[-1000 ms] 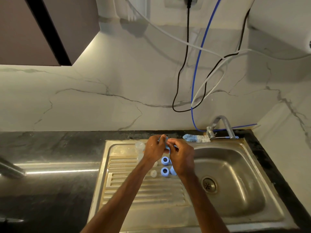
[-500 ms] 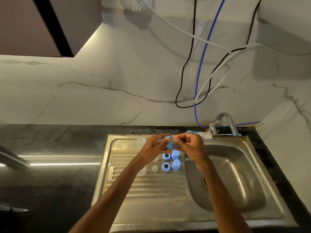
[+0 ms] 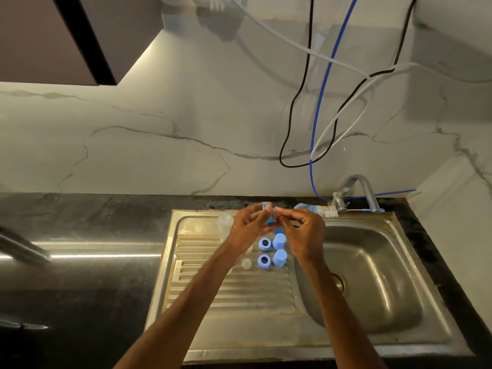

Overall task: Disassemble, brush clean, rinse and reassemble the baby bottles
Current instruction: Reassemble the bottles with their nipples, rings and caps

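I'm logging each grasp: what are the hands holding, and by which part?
A blue bottle part: the left hand pinches its sides, the right hand pinches its upper end; finer detail is hidden.

A steel sink (image 3: 292, 350) with a ribbed drainboard is sitting in a dark stone counter (image 3: 80, 288). A curved metal tap (image 3: 356, 182) is standing at its back rim. A black cable (image 3: 291, 107), a blue cable (image 3: 319, 102) and a white cable (image 3: 351, 98) are hanging down the marbled wall (image 3: 159, 145), beneath a dark cabinet (image 3: 40, 35) at upper left.
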A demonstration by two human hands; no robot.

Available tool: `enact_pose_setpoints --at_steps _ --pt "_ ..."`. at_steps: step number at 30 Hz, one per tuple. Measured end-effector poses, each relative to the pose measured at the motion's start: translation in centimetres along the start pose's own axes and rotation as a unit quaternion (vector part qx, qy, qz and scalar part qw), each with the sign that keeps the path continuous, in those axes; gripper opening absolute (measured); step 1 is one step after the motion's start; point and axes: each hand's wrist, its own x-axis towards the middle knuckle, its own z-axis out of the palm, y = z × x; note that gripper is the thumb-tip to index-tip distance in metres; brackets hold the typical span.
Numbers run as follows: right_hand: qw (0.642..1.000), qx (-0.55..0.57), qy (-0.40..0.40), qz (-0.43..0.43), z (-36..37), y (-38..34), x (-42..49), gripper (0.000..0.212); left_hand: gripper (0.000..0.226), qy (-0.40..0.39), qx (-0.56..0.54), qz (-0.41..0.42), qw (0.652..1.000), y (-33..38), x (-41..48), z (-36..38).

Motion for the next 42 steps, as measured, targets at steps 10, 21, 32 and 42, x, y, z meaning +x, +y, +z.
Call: enact_pose_setpoints --at_steps 10,21,32,42 --pt "0.956 0.181 -0.203 0.106 -3.6 -0.2 2.9 0.019 0.038 -0.155 0.089 -0.046 0.983 1.5 0.2 -2.3" --pt "0.965 0.182 -0.127 0.141 0.0 2.0 1.5 0.027 0.032 -0.050 0.119 -0.023 0.991 0.2 1.0 -2.5" --pt "0.942 0.228 -0.129 0.211 2.7 4.4 2.6 0.034 0.034 -0.039 0.249 -0.037 0.967 -2.1 5.3 -4.5" --pt "0.927 0.201 -0.110 0.297 6.1 8.1 3.8 0.024 0.056 0.092 0.679 -0.068 0.725 -4.7 12.0 -11.1"
